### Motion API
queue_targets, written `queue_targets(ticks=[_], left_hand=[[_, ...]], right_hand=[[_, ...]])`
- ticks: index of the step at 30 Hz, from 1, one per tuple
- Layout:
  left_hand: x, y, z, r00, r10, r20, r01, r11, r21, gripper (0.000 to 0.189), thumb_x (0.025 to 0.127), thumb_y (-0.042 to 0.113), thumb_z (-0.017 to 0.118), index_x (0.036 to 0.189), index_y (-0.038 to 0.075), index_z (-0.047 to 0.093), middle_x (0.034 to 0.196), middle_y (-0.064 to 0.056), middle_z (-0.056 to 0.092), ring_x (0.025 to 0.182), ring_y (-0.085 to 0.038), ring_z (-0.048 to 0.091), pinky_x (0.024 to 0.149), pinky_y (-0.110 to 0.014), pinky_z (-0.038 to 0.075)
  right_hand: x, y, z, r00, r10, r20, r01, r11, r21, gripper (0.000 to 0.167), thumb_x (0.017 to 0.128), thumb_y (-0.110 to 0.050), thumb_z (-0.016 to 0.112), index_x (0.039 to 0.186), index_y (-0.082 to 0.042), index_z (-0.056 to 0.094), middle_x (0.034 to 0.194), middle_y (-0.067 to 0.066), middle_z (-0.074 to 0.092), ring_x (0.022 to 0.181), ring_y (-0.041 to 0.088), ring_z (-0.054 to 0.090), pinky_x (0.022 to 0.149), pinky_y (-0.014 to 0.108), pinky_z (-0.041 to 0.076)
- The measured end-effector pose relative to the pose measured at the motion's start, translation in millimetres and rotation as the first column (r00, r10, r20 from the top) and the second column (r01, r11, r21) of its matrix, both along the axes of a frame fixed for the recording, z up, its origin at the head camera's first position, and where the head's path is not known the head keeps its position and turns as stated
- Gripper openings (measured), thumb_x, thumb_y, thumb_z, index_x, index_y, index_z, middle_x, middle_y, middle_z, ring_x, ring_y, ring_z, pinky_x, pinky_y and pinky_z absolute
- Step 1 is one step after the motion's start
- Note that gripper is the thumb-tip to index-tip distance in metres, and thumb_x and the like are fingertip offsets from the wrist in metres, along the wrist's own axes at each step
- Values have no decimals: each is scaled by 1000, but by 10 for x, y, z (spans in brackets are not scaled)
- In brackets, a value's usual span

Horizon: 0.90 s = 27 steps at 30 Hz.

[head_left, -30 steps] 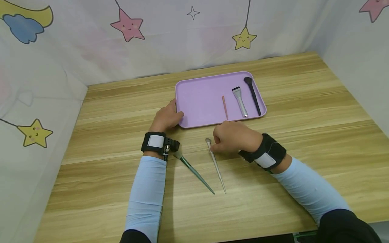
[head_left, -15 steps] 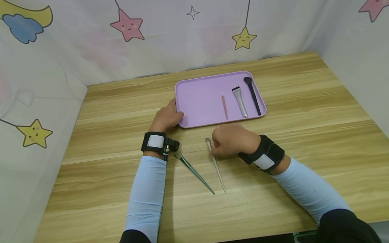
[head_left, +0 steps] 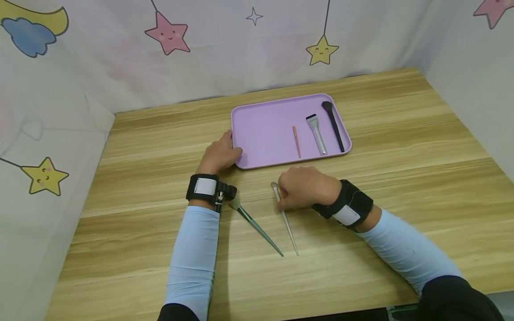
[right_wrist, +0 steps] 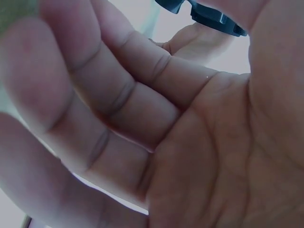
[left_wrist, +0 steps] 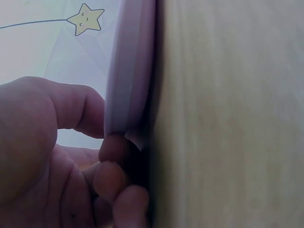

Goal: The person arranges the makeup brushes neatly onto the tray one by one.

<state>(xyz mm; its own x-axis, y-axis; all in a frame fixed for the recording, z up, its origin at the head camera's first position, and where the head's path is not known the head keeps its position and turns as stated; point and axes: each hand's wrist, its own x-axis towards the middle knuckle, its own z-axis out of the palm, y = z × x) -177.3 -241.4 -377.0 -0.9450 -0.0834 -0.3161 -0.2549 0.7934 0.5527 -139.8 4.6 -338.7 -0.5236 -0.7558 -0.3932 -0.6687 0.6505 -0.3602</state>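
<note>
My left hand (head_left: 218, 155) grips the near left corner of a purple tray (head_left: 261, 133). In the left wrist view its thumb rests on the rim of the tray (left_wrist: 130, 61) and its fingers curl under it. My right hand (head_left: 307, 187) pinches a slim pale makeup brush (head_left: 290, 229) just below its head; the fingertips are partly hidden by the hand. The right wrist view is filled by the palm and curled fingers (right_wrist: 123, 99), and the brush does not show there. A green makeup brush (head_left: 257, 226) lies slantwise between the two arms.
On the tray's right side lie a small pink brush (head_left: 296, 141), a silver flat-headed brush (head_left: 317, 133) and a black brush (head_left: 334, 127). The wooden table (head_left: 152, 147) meets a white star-printed curtain (head_left: 225, 58) at the back and left.
My right hand has moved slightly nearer along the pale makeup brush, and its fingers have closed on the handle. The left hand, tray and other brushes have stayed put.
</note>
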Motion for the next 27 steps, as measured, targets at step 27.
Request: queue_targets(ticks=[27], left_hand=[[-2,-4,-3,1000,-5,2,5,1000,-9,79,93,28,47,162,6,15,130,-19,55,65,-24,54,65,-37,41]], right_hand=[[-24,-21,-95,999,18,38,-19,1000,4,36,76,-20,74,50,-20,49,52,-11,41,51,9,43,45,28,34]])
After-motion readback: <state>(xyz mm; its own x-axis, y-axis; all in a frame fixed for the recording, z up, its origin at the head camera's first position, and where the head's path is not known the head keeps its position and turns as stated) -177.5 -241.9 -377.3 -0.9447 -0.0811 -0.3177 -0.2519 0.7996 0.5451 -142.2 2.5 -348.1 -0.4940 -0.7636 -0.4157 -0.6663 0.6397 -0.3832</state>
